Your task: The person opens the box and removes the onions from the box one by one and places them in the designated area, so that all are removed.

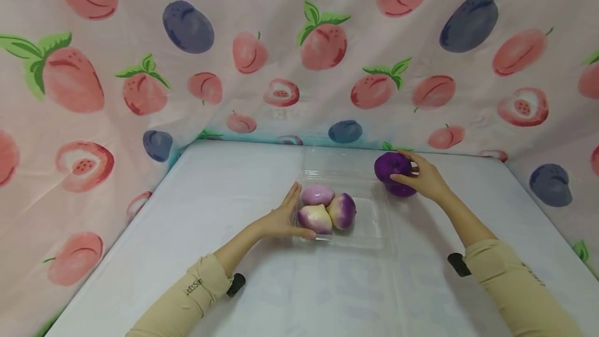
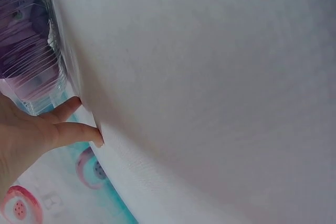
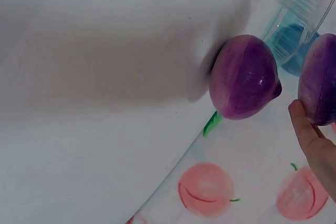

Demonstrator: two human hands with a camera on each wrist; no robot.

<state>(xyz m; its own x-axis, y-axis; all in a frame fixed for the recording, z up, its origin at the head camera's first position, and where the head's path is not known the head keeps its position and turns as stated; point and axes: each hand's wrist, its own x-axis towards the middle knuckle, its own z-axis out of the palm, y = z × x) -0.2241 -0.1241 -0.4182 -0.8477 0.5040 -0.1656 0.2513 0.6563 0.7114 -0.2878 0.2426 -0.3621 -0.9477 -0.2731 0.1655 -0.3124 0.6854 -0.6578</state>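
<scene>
A clear plastic box (image 1: 372,218) sits mid-table. Grouped at its left end are a lilac toy fruit (image 1: 317,194), a cream one with purple edges (image 1: 314,217) and a purple-and-cream one (image 1: 344,211). My left hand (image 1: 280,221) spans that end, its straight fingers along the left side and its thumb at the front edge. Right of the box, my right hand (image 1: 429,178) grips a dark purple toy fruit (image 1: 389,167) between thumb and fingers. Another purple toy fruit (image 3: 244,77), with a pointed tip, lies on the table close by and is partly hidden in the head view.
The box's clear hinged lid (image 1: 327,159) lies back toward the rear of the white table (image 1: 224,186). A fruit-print cloth (image 1: 281,66) hangs behind the table and along both sides. Dark wrist cameras show under both sleeves.
</scene>
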